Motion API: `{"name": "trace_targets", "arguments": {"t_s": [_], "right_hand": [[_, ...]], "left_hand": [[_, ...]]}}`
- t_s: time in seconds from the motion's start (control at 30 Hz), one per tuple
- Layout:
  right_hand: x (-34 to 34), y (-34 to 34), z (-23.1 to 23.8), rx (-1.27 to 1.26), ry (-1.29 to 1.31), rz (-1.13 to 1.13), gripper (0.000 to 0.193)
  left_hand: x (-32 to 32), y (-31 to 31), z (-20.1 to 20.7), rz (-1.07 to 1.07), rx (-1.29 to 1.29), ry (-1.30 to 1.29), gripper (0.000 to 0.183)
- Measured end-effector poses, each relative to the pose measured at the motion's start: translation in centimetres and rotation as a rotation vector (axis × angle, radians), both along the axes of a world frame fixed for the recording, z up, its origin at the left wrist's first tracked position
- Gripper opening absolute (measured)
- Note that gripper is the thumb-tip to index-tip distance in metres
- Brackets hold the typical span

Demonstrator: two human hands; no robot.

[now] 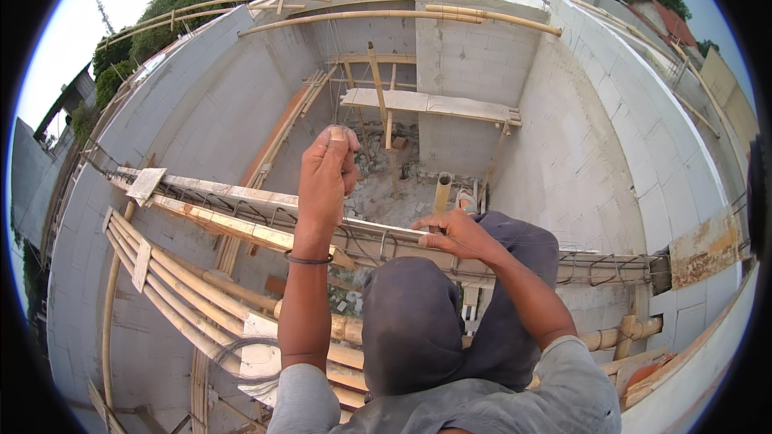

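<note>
Head view: rebar cage [383,243] sits in the trough between form boards [241,227], running left to right. Left hand [328,165] raised above it, fingers curled in, thumb on index; can't tell if anything's pinched. Right hand [457,235] at cage, thumb near index, grip unclear. Cage likely heavy, stiff, rough; grab long bars.

Bamboo poles [362,14] smooth; rebar [383,244] dull metal; trousers [412,325] matt cloth.
</note>
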State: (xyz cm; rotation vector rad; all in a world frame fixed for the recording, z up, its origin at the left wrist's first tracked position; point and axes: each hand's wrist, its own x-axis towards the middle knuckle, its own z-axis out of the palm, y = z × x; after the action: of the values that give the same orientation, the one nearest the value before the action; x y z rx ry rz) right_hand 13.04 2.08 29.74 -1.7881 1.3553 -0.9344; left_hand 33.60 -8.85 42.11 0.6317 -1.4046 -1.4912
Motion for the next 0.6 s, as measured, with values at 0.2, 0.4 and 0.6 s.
{"name": "trace_targets", "arguments": {"t_s": [0.2,0.4,0.6], "right_hand": [[1.0,-0.2,8.5,-0.193,-0.530,-0.208,0.031],[2.5,-1.2,8.4,-0.162,-0.718,-0.333,0.016],[2.8,-1.0,8.2,-0.333,-0.808,-0.358,0.013]], "left_hand": [[-1.9,4.7,-3.7,-0.222,0.023,-0.209,0.033],[-1.1,6.0,-5.1,-0.297,-0.020,-0.292,0.036],[0.5,5.9,-6.4,-0.327,-0.078,-0.397,0.037]]}}
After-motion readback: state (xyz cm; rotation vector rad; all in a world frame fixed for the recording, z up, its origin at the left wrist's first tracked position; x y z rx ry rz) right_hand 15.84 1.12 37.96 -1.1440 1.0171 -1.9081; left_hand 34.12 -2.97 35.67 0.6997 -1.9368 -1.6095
